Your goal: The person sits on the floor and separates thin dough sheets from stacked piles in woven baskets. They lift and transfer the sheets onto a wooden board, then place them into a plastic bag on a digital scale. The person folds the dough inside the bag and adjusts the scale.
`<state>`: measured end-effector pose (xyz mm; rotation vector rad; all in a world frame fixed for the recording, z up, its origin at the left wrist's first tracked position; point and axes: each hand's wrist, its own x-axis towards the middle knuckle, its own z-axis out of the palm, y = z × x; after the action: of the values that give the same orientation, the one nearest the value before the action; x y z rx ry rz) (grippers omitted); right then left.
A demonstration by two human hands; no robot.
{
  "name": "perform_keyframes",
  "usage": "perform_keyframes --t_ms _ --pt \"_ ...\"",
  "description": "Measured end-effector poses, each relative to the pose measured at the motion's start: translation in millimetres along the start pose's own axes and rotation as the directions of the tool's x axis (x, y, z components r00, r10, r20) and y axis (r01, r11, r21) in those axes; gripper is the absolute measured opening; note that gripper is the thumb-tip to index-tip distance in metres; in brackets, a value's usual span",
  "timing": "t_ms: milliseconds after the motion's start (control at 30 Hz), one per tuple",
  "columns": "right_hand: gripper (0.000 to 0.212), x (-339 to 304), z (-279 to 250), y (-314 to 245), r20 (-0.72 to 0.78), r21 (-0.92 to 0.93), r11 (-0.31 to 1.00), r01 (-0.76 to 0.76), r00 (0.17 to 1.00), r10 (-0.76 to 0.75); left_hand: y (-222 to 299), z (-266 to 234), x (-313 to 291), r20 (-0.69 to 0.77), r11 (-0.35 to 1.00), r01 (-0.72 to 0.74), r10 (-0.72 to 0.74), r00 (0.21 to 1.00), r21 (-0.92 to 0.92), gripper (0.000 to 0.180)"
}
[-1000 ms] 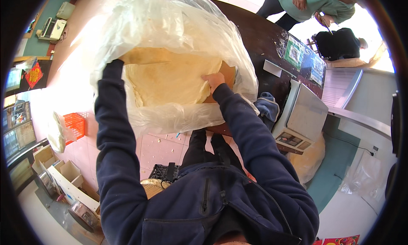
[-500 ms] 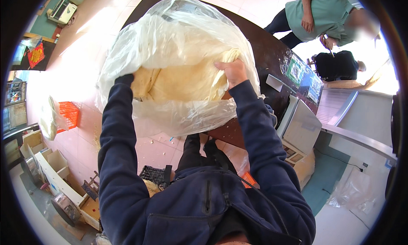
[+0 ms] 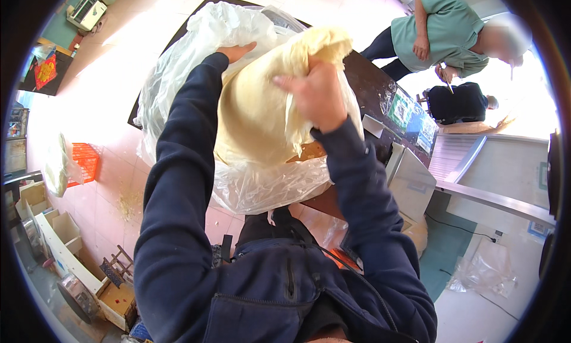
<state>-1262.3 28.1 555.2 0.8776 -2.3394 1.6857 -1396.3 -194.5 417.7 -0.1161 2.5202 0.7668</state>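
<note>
A soft pale yellow sheet [image 3: 256,117], thick and folded with a ragged edge, rises out of a large clear plastic bag [image 3: 262,188]. The frames do not show whether it is cloth or a food sheet. My right hand [image 3: 321,96] is closed on its right edge, with the thumb outside and the fingers partly hidden in the folds. At the sheet's far left side, my left hand [image 3: 238,51] lies with fingers stretched out against the opened bag. Below the sheet's lower right edge, a brown patch [image 3: 308,151] shows inside the bag.
The bag rests on a dark table [image 3: 372,84], with printed cards [image 3: 410,120] at its right. A person in a green shirt [image 3: 440,30] stands beyond it, near a dark chair [image 3: 458,103]. An orange basket [image 3: 85,164] and wooden boxes [image 3: 65,233] stand at left.
The right side of the sheet has been lifted and folded up toward the far side. My left hand has moved from the bag's left side farther away and rightward, its fingers now extended.
</note>
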Motion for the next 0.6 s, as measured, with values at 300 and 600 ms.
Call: perform_keyframes --t_ms 300,600 --pt "0.013 36.5 -42.8 -18.8 0.05 0.165 0.982 -0.096 0.995 0.089 -96.6 53.7 -20.4 -0.265 0.982 -0.18 0.187 0.946 0.051 0.062" --pt "0.023 68.0 -128.6 -95.2 -0.008 0.126 0.949 -0.288 0.957 0.291 -113.1 123.8 -27.1 -0.235 0.981 -0.087 0.044 0.971 -0.173 0.062"
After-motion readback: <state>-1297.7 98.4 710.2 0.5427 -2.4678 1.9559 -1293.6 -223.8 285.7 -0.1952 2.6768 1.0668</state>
